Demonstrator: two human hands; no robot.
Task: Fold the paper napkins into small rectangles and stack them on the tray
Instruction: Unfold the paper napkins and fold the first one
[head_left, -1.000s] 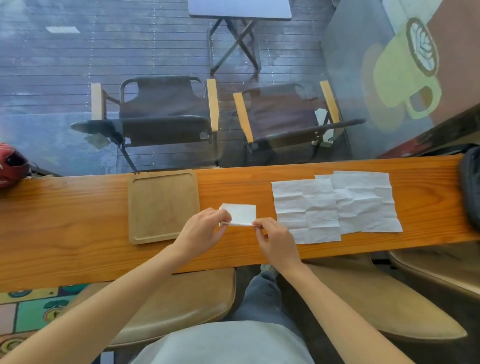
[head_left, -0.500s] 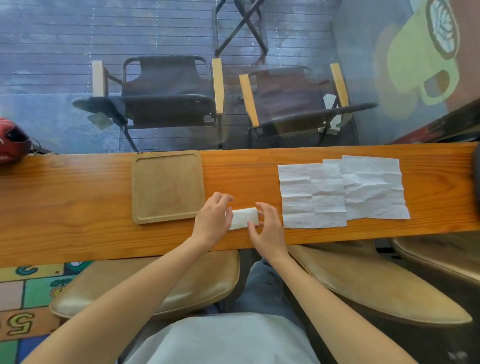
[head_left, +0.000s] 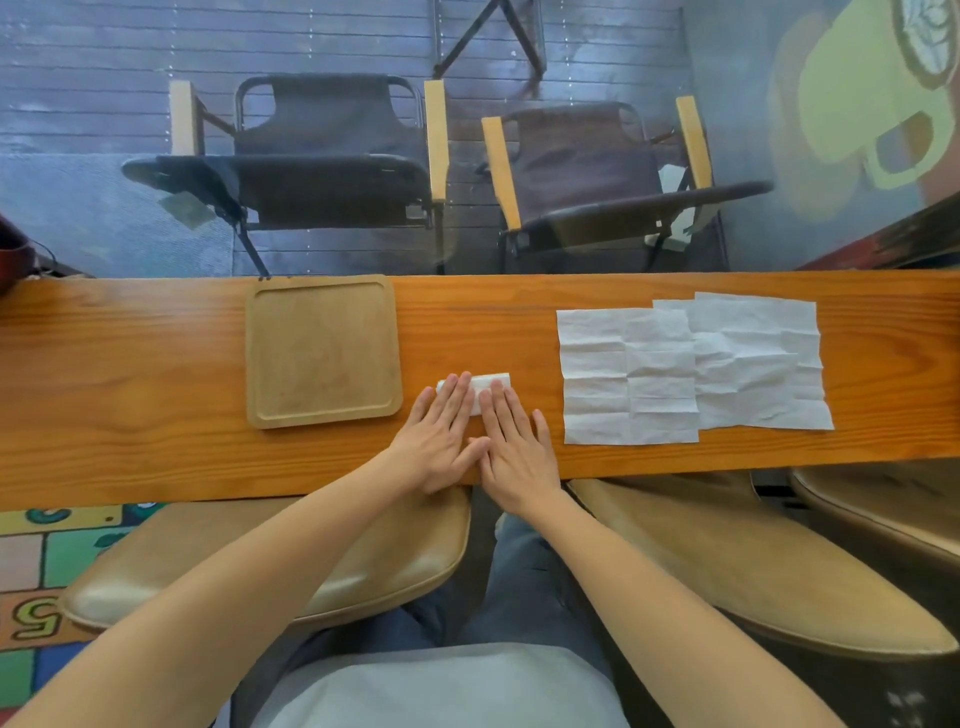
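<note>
Both grips flat, nothing pinched: left hand (head_left: 441, 441) and right hand (head_left: 514, 449) lie side by side with fingers straight, pressing down on the small white folded paper napkin (head_left: 491, 382). Only its far edge and right end show past the fingertips; the rest is under the hands. It sits on the bench just right of the square tan wooden tray (head_left: 323, 351), near that tray's front right corner, not touching it as far as I can tell.

Step in hand looks like creasing the last fold. To do it well: keep palms flat, sweep fingers outward from the middle along the fold so air goes out and the edges stay aligned. Don't drag; thin tissue would likely shear or skew. Then lift it by the folded edge so it doesn't spring open on the way to the tray.

Materials: the napkin is soft, thin tissue, probably low stiffness, crease holds weakly. Tray is matte wood with rounded corners and a shallow raised rim, nothing on it, so the stack isn't started. The long orange-brown wooden bench (head_left: 130, 374) is glossy with strong grain, probably slippery under paper.

Well right of the tray: two unfolded white paper napkins (head_left: 691, 369), flat, overlapping, the left sheet over the right one's edge, both showing a grid of creases. These remain to be folded.
</note>
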